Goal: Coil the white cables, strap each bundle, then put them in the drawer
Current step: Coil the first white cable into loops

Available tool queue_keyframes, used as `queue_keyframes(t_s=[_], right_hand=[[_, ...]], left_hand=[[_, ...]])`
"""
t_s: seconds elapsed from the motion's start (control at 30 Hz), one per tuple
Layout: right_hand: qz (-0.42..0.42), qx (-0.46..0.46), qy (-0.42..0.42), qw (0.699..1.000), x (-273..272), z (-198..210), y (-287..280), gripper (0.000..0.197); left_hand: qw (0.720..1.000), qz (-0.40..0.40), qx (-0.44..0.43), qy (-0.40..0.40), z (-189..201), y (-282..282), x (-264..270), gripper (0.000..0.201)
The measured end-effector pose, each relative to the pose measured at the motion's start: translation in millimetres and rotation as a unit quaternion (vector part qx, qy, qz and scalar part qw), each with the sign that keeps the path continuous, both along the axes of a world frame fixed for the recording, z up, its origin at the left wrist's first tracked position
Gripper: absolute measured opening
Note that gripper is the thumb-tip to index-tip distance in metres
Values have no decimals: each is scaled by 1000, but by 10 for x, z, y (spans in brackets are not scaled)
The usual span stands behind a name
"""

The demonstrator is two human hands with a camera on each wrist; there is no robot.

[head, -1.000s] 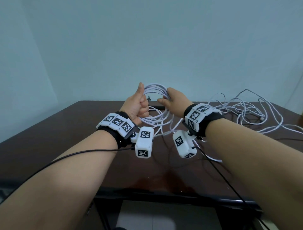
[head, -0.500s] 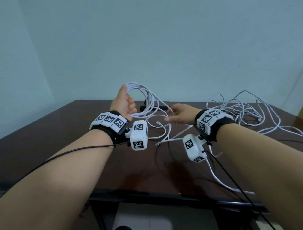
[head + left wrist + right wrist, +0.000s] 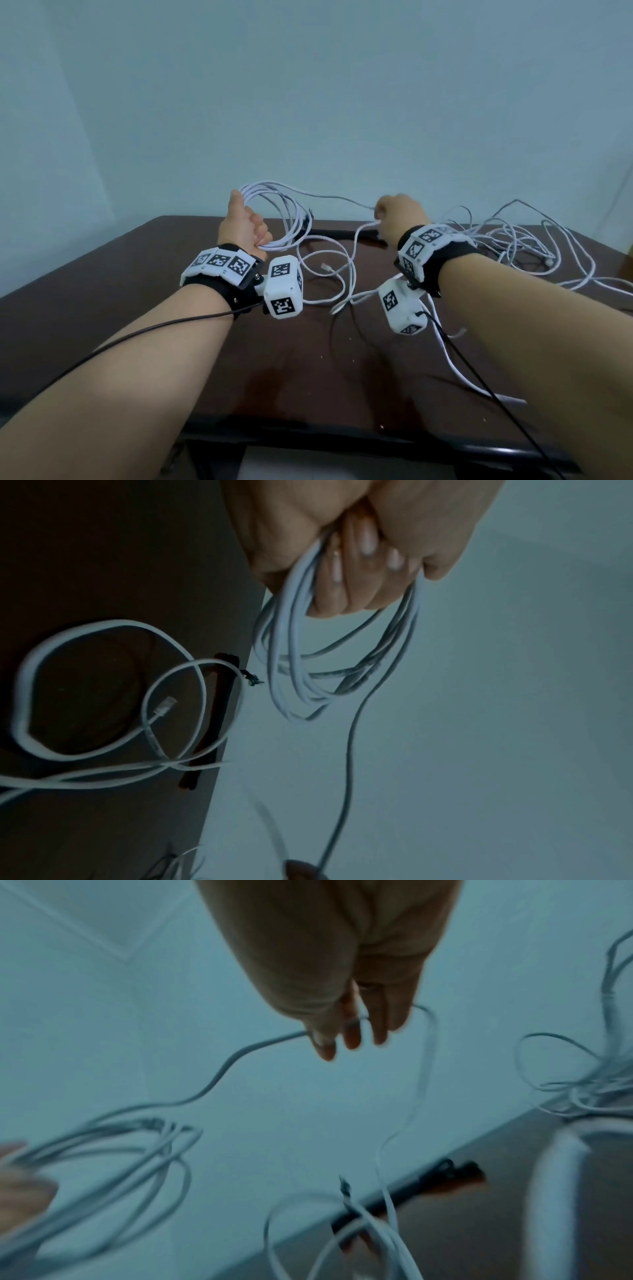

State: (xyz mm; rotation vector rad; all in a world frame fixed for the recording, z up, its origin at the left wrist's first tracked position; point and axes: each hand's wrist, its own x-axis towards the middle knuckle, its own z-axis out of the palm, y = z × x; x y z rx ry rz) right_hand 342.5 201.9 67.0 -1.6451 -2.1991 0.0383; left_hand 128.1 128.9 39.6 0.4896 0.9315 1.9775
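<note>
Coiling goes best with even loops: left hand [image 3: 244,226] grips the coil [image 3: 284,219] above the table [image 3: 102,291], while right hand [image 3: 399,216] pinches the free strand [image 3: 339,198]; bring it left, keeping slack untangled.

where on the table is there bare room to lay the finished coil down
Bare wood lies on the table's left side, beside the left hand, and along the near edge. Crowded: loose cable mid-table and the tangle at right.
</note>
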Motion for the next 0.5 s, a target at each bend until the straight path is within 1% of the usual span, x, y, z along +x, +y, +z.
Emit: queue_keyframes(t_s=[0.03,0.07,0.1,0.13,0.17,0.23,0.27,0.3,0.33,0.4,0.5], right_hand=[[23,70,73,995,-1,92,21,25],[59,140,144,978,-26,197,21,23],[97,193,187,958,-83,308,23,21],[127,211,195,949,-139,401,9,21],[143,193,170,956,-200,446,4,22],[127,113,59,984,-303,427,-13,27],[116,89,13,989,-326,359,-31,29],[110,85,-17,990,-343,273,-46,29],[114,95,-36,988,-364,185,-62,29],[123,117,-49,984,-397,50,-83,29],[128,132,-55,981,-468,8,-161,28]], left_hand=[[1000,8,7,-10,25,11,-14,45],[1000,14,16,-21,60,23,-27,45],[999,19,27,-31,99,44,-51,44],[999,22,33,-37,119,57,-66,44],[998,25,35,-39,124,66,-90,45],[998,33,28,-38,94,71,-167,45],[999,37,20,-35,65,65,-210,45],[999,42,12,-28,31,54,-256,44],[999,48,5,-20,0,35,-299,44],[999,51,4,-6,-33,3,-338,44],[999,46,5,10,-24,-45,-351,45]])
